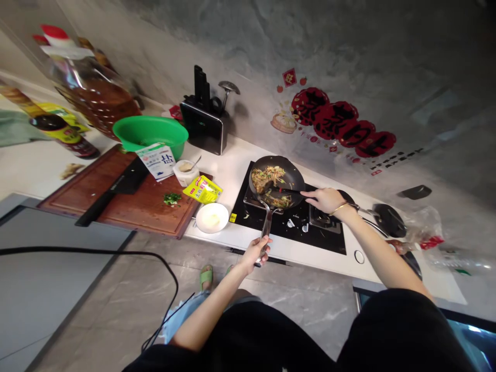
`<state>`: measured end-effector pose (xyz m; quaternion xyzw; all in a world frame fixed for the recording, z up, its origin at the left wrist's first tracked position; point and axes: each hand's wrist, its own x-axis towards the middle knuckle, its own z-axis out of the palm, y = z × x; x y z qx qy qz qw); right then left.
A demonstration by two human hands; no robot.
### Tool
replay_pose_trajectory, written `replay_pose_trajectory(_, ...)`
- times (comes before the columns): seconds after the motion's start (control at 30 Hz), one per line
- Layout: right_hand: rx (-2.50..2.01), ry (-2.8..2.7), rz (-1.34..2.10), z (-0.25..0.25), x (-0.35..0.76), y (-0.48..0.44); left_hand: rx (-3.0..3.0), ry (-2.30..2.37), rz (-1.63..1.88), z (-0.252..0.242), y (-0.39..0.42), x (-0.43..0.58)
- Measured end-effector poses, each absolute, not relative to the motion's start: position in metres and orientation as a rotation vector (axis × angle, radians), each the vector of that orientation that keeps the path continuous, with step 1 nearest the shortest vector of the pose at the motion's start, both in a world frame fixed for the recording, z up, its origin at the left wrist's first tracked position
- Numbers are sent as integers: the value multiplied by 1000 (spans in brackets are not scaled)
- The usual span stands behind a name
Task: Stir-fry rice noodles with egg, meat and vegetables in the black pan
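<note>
My left hand (pixel 256 253) is closed round the metal handle of a dark frying pan (pixel 291 169) on the left burner of the black gas hob (pixel 256 222). Shredded food (pixel 269 175) with green bits lies in the pan, part on the far left side and part near the handle. My right hand (pixel 323 199) grips a black spatula (pixel 290 191) from the right. Its head is down among the food and partly hidden by it. A white bowl (pixel 212 217) with a little pale residue stands left of the hob.
A cutting board (pixel 155 206) at left carries a cleaver (pixel 116 188), chopped greens (pixel 171 199), a yellow packet (pixel 203 190) and a white seasoning tub (pixel 186 173). Behind are a green basin (pixel 151 129), a knife block (pixel 203 124) and a large oil bottle (pixel 93 88). Another pan (pixel 389 219) lies right.
</note>
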<state>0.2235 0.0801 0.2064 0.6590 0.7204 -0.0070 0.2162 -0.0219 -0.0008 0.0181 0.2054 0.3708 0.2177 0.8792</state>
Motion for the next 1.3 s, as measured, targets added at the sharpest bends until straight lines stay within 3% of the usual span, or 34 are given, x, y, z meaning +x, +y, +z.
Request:
replay_pose_trajectory(0.2,2115,1778,14,157,208,100,449,790,462,16,-1,-22)
replay_pose_trajectory(0.43,1989,1813,-370,241,283,78,432,767,462,17,-2,-21)
replay_pose_trajectory(0.53,1925,1798,-478,253,292,69,429,774,471,17,-2,-20)
replay_pose_trajectory(0.83,2370,1960,-153,149,247,102,421,760,472,21,-2,-21)
replay_pose_trajectory(0.97,2262,2010,-180,132,215,106,429,778,484,21,-2,-24)
replay_pose_trajectory(1.2,1966,1876,-102,218,241,74,431,772,467,23,-1,-22)
replay_pose_trajectory(1.3,1962,1841,-218,247,265,63,433,770,469,23,-1,-23)
